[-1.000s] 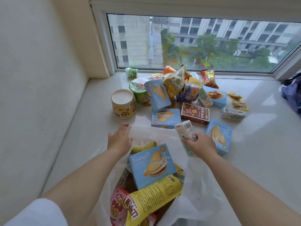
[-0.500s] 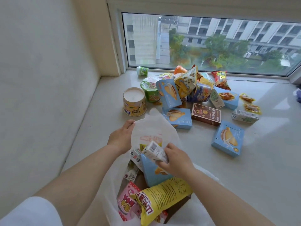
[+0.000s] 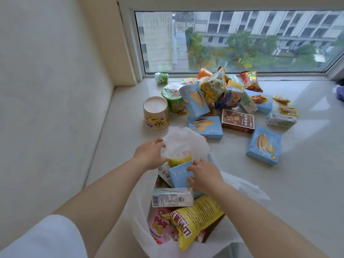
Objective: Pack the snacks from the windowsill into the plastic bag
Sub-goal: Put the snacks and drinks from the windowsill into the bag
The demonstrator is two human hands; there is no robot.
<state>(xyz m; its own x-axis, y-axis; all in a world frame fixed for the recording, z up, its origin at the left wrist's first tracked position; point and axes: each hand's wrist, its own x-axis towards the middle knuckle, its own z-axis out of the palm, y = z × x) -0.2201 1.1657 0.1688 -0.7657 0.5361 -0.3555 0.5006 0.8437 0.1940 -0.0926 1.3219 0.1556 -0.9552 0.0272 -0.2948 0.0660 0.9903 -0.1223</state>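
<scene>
The white plastic bag (image 3: 186, 146) is lying open on the windowsill (image 3: 307, 183), its mouth facing the person. The left hand (image 3: 149, 155) is pinching the far edge of the bag and lifting it up. The right hand (image 3: 203, 176) is reaching inside, its fingers curled over the top edge of a light blue box (image 3: 179, 175) that is standing tilted in the bag; whether it is gripping the box or only pressing on it is hard to tell from this angle.

Inside the bag, a small white carton (image 3: 172, 197) is lying on its side just in front of the blue box, and a yellow chip bag (image 3: 195, 220) is resting nearest the opening beside a pink packet (image 3: 158, 226). Another small carton (image 3: 164, 174) is wedged to the left of the blue box, and a yellow pack (image 3: 178, 161) is showing behind it.

Beyond the bag, the rest of the snacks are sitting on the sill: a yellow tub (image 3: 156, 114), a green noodle cup (image 3: 173, 98), three more blue boxes, a brown box (image 3: 237, 121), a white carton (image 3: 280, 120) and a heap of packets against the window (image 3: 242, 41).
</scene>
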